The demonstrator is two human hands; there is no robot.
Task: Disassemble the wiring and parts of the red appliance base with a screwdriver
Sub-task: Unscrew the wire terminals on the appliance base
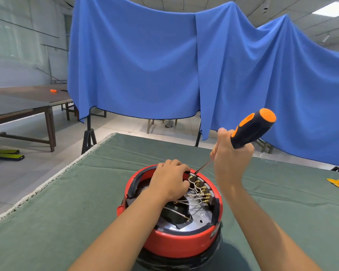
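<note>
A: The right hand (230,153) is wrapped tight round the screwdriver (250,130); the left hand (169,179) curls over wires inside the red appliance base (176,239).

B: And the tip?

A: The shaft slants down-left from the handle to the terminal row (202,189) at the base's far rim, just beside the left fingers.

Visible body: two forearms and two hands, entering from the bottom edge of the frame.
Left forearm (125,227): bare from the lower edge to the wrist; no sleeve reaches into view.
Right forearm (250,218): bare likewise, from the lower right up to the wrist.
Left hand (169,179): bare, ungloved; knuckles and back of the hand face the camera, centre of the frame.
Right hand (231,153): bare, ungloved; right of centre, higher in the frame.
Worn items: no watch, ring, strap or band shows on either wrist or on the fingers in view.
Markings: none can be made out.
</note>
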